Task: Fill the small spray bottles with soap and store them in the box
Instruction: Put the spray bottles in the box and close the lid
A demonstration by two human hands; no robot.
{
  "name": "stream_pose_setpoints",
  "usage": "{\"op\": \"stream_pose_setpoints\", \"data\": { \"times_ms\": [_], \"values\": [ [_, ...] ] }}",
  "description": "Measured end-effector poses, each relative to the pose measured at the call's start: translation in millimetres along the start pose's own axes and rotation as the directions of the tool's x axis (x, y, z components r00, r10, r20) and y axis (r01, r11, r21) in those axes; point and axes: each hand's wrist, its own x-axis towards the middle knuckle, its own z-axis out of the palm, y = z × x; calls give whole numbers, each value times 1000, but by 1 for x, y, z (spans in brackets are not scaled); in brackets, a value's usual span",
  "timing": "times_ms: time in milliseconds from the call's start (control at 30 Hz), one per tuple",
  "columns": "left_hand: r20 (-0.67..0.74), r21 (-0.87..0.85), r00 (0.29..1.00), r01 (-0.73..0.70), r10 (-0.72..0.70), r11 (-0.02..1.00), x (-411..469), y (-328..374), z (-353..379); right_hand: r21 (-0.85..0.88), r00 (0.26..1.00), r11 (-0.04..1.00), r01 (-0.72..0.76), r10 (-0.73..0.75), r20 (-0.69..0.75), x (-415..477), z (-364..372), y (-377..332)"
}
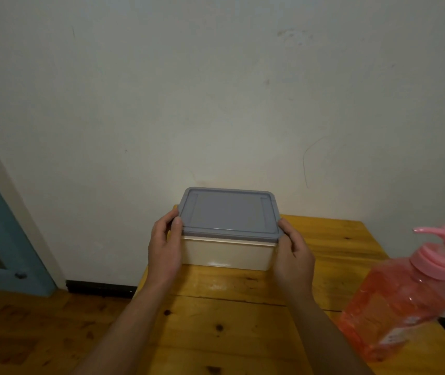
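Left hand [164, 249]: clamped on the left end of the box [226, 253], thumb up by the lid's corner, fingers tucked round the far side
Right hand [293, 255]: gripping the opposite end, thumb pressed to the lid's edge
Box: right there between the two hands, a rectangular tub of smooth cream plastic with rounded corners, its base at the tabletop; the walls are cloudy, so I cannot tell what is inside
Lid [228, 212]: flat grey plastic, raised rim, soft corners, sitting over the box's top
Soap bottle [399, 301]: well off to the right of the right hand, clear ribbed plastic holding orange-pink liquid, label blurred
Pump [443, 239]: glossy pink, spout pointing back toward the hands
Table [243, 334]: under both forearms, shiny yellow wood planks dotted with dark knots
Wall [216, 90]: beyond the hands, pale and scuffed
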Motion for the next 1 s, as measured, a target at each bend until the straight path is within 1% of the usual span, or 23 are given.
{"op": "stream_pose_setpoints", "data": {
  "times_ms": [100, 233, 400, 467, 600, 700, 867, 1000],
  "values": [
    [-13, 8, 1000, 4, -4, 1000, 3, 1, 1, 21, 999, 1000, -19, 19, -30, 3, 2, 1],
    [-2, 15, 999, 37, -37, 999, 12, 6, 1, 49, 991, 992, -113, 116, -69, 15, 6, -4],
    [43, -35, 989, 147, -145, 989, 24, 16, 5, 72, 979, 977, -201, 202, 3, 29, 12, -14],
    [46, -58, 984, 175, -173, 983, 26, 17, 6, 87, 974, 970, -227, 227, 10, 33, 13, -14],
    [24, -30, 983, 183, -183, 983, 29, 15, 7, 86, 965, 962, -260, 262, -4, 36, 14, -11],
    [26, -28, 982, 190, -189, 981, 29, 12, 8, 89, 956, 952, -294, 294, 14, 35, 13, -8],
    [26, -14, 984, 175, -174, 985, 28, 10, 8, 134, 933, 923, -360, 356, 48, 36, 10, -3],
    [17, -36, 984, 179, -179, 983, 29, 11, 10, 168, 920, 905, -392, 390, 45, 38, 11, -1]
  ]
}}
